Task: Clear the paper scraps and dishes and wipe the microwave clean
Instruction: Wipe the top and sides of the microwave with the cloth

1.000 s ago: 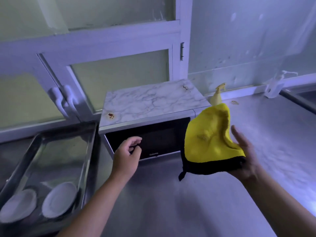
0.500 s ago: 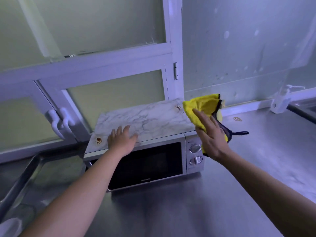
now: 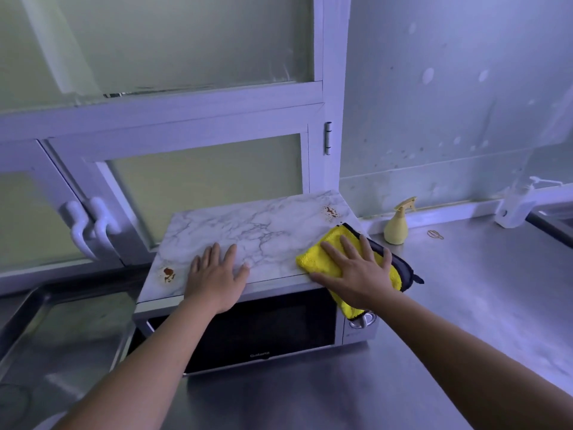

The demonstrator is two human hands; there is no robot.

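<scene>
While yellow cloth (image 3: 316, 257) is pressed on microwave (image 3: 248, 330) top, right front corner, by right hand (image 3: 356, 274), fingers spread flat, part is hung over edge: slip-off risked. Left hand (image 3: 217, 274) laid flat mid-front, fingers apart. Rear-right stain (image 3: 330, 212), front-left stain (image 3: 168, 274) could be smeared or missed.
</scene>
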